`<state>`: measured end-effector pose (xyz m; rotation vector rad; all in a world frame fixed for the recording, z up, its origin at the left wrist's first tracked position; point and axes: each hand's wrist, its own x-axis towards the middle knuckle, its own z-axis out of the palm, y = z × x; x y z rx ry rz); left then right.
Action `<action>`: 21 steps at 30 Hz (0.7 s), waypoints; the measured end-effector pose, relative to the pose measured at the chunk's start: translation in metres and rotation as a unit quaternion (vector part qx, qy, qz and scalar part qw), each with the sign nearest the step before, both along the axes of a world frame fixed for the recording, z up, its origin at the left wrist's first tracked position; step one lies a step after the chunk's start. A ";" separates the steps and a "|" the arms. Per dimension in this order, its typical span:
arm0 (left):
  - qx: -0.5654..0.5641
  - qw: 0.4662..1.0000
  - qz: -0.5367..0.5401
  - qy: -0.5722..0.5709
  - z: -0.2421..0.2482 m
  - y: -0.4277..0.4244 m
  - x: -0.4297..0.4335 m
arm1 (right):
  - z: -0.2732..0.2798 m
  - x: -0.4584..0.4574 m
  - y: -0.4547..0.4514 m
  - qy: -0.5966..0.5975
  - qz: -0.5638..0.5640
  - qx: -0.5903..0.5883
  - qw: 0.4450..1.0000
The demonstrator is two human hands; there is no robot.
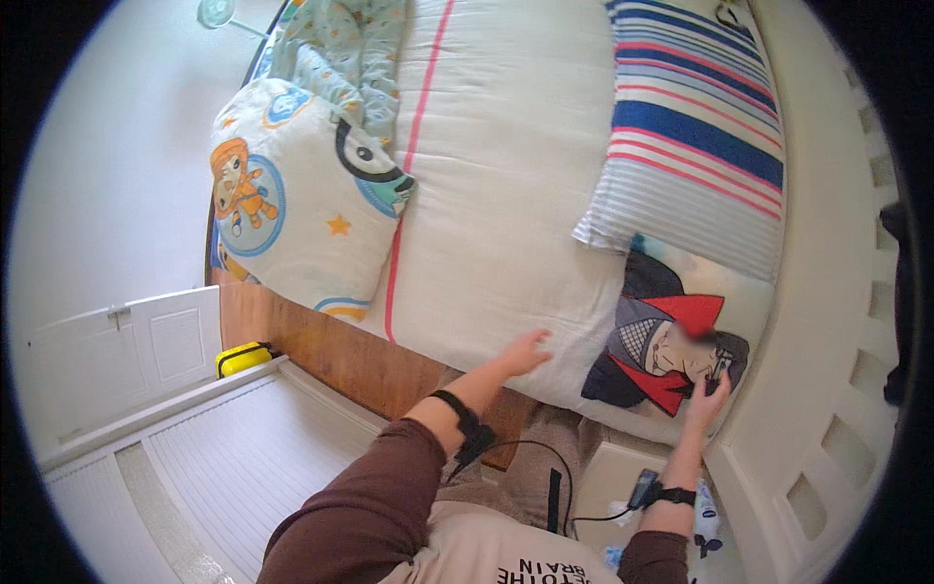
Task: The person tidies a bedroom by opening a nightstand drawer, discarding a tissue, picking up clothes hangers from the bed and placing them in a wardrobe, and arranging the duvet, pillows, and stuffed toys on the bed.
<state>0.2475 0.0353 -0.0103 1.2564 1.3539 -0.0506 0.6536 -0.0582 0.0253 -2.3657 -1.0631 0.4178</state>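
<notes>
My right hand [708, 398] is at the near right corner of the bed, over a pillow with a cartoon figure [668, 350]; its fingers are around a small dark object [721, 365] that I cannot make out. My left hand [525, 354] is over the near edge of the white bedsheet [496, 219], fingers apart, holding nothing. Beyond the printed pillow lies a striped pillow [693, 139], their edges meeting. To the left, a folded cartoon-print blanket [306, 204] rests on the bed, with a pale green patterned cloth [343, 51] behind it.
A white slatted headboard [824, 292] runs along the right. At the lower left are a white louvred panel [255, 438] and a yellow case [244, 360]. A cable [568, 474] hangs near my body between wrist-worn devices. A whitish surface with small items [613, 482] is below my right arm.
</notes>
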 end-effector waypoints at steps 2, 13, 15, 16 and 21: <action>-0.072 0.984 0.150 0.062 -0.006 -0.005 -0.080 | 0.005 -0.050 -0.001 -0.004 0.065 -0.005 0.998; 0.058 0.693 0.674 0.248 0.029 0.017 -0.500 | 0.022 -0.242 0.055 0.353 0.044 -0.226 0.907; 0.049 0.647 0.760 0.022 0.017 0.042 -0.517 | 0.028 -0.290 0.054 0.240 0.066 -0.278 0.928; 0.035 0.648 0.761 -0.005 0.014 0.056 -0.521 | 0.033 -0.316 0.051 0.212 0.094 -0.297 0.926; -0.018 0.697 0.716 -0.037 0.042 0.107 -0.526 | 0.034 -0.476 0.055 0.277 0.289 -0.427 0.811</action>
